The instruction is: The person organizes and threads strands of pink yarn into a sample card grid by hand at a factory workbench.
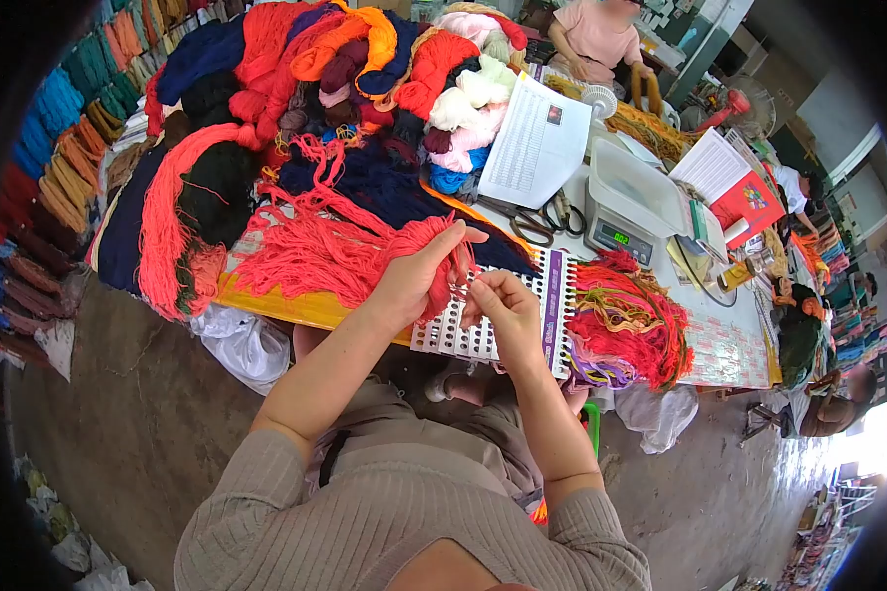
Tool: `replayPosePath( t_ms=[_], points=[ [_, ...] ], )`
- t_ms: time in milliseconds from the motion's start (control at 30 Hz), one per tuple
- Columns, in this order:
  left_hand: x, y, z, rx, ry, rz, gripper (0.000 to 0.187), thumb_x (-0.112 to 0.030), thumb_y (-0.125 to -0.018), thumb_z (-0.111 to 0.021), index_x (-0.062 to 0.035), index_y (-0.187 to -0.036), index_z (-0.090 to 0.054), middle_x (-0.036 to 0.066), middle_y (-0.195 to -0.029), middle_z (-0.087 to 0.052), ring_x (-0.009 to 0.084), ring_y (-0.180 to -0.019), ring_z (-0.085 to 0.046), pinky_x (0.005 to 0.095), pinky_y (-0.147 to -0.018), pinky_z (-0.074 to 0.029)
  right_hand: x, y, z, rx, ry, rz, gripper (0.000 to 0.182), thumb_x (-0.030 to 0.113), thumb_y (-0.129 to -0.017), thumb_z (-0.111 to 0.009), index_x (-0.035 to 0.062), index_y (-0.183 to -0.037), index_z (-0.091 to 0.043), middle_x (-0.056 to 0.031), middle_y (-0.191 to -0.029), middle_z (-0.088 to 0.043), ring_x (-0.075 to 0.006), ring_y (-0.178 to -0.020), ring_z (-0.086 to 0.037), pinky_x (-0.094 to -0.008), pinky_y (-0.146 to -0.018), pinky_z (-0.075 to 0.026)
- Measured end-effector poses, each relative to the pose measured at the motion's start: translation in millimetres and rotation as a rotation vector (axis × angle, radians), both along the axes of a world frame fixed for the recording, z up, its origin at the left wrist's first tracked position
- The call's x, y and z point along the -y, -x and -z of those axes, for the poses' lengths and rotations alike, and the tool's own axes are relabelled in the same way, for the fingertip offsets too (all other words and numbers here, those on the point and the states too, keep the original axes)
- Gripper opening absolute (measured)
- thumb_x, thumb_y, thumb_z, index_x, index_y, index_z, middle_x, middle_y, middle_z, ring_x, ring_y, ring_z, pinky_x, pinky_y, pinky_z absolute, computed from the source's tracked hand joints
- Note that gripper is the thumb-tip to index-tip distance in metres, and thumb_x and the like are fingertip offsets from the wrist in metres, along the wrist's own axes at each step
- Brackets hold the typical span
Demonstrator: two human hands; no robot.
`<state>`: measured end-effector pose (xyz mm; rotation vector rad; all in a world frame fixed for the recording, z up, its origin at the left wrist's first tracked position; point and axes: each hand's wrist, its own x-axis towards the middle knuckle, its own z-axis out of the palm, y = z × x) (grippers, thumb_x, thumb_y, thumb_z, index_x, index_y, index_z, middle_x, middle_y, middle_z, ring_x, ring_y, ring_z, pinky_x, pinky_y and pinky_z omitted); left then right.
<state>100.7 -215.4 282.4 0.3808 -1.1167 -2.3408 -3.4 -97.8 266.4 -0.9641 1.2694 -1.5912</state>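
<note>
Two hands [426,274] [508,313], fingers [481,295] closed on coral yarn [335,258], heaped table [724,362], digital scale [619,237], concrete floor [118,433], hanging skeins [61,187]

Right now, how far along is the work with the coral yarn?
Apparently done: the coral yarn lies spread out. In hand: the left hand grips its gathered part; the right hand works beside it at finger level. Probably left: those strands, which look loose. Whether the piled skeins belong to the job, I cannot tell.
</note>
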Motion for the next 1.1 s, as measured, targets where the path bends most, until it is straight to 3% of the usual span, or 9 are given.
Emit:
replayPosePath(
  t_ms=[500,600,800,933,1000,1067,1100],
  points=[
    [2,-2,2,-0.055,-0.044,0.002,0.036,-0.030,-0.095,-0.047,0.0016,-0.108,-0.058,0.001,-0.073,-0.056,0.0057,-0.068,-0.053,0.0184,-0.063,-0.042,-2,-6,-6,0.102,0.032,0.030,0.020,0.023,-0.096,-0.046,0.0027,-0.096,-0.048,-0.0080,-0.066,-0.058,-0.0154,-0.055,-0.058,-0.0250,-0.055,-0.047],
    [4,-5,2,-0.028,-0.087,0.049,0.035,-0.030,-0.095,-0.047,-0.0004,-0.109,-0.058,0.001,-0.078,-0.059,0.0052,-0.069,-0.053,0.0183,-0.059,-0.041,-3,-5,-7,0.101,-0.027,-0.028,0.020,0.022,-0.095,-0.048,0.0029,-0.089,-0.050,-0.0072,-0.062,-0.058,-0.0153,-0.052,-0.058,-0.0246,-0.050,-0.047],
    [2,-8,-3,-0.050,-0.087,0.097,0.034,-0.030,-0.095,-0.047,-0.0020,-0.110,-0.058,0.002,-0.083,-0.061,0.0040,-0.068,-0.052,0.0171,-0.051,-0.036,-4,-3,-4,0.166,0.042,-0.019,0.021,0.024,-0.096,-0.046,0.0038,-0.090,-0.050,-0.0052,-0.062,-0.058,-0.0143,-0.052,-0.058,-0.0227,-0.051,-0.044],
    [3,-6,-2,-0.040,-0.098,0.098,0.035,-0.031,-0.095,-0.046,-0.0016,-0.109,-0.058,0.001,-0.079,-0.061,0.0033,-0.063,-0.050,0.0166,-0.049,-0.034,-5,-3,-4,0.185,0.058,-0.028,0.022,0.024,-0.096,-0.046,0.0030,-0.092,-0.051,-0.0049,-0.062,-0.057,-0.0147,-0.052,-0.058,-0.0234,-0.051,-0.044],
    [3,-6,-1,-0.016,-0.108,0.079,0.035,-0.031,-0.095,-0.046,-0.0014,-0.108,-0.059,0.000,-0.076,-0.060,0.0028,-0.060,-0.049,0.0164,-0.048,-0.033,-7,-3,-10,0.268,-0.078,-0.240,0.023,0.024,-0.095,-0.048,0.0018,-0.093,-0.054,-0.0055,-0.063,-0.057,-0.0151,-0.053,-0.058,-0.0243,-0.051,-0.045],
    [2,-9,-1,0.035,0.060,0.131,0.036,-0.033,-0.095,-0.046,-0.0018,-0.099,-0.062,-0.001,-0.068,-0.055,0.0022,-0.053,-0.043,0.0160,-0.046,-0.031,-12,-1,-12,0.307,-0.087,-0.348,0.024,0.024,-0.094,-0.049,0.0005,-0.092,-0.056,-0.0059,-0.062,-0.057,-0.0154,-0.053,-0.058,-0.0249,-0.052,-0.046],
    [-2,-7,-4,0.099,0.143,0.038,0.041,-0.039,-0.095,-0.043,-0.0031,-0.091,-0.062,-0.002,-0.063,-0.051,0.0024,-0.048,-0.037,0.0162,-0.043,-0.028,-13,1,-11,0.298,-0.024,-0.324,0.025,0.024,-0.094,-0.049,0.0004,-0.091,-0.056,-0.0055,-0.062,-0.056,-0.0154,-0.054,-0.058,-0.0249,-0.052,-0.047]
  ],
)
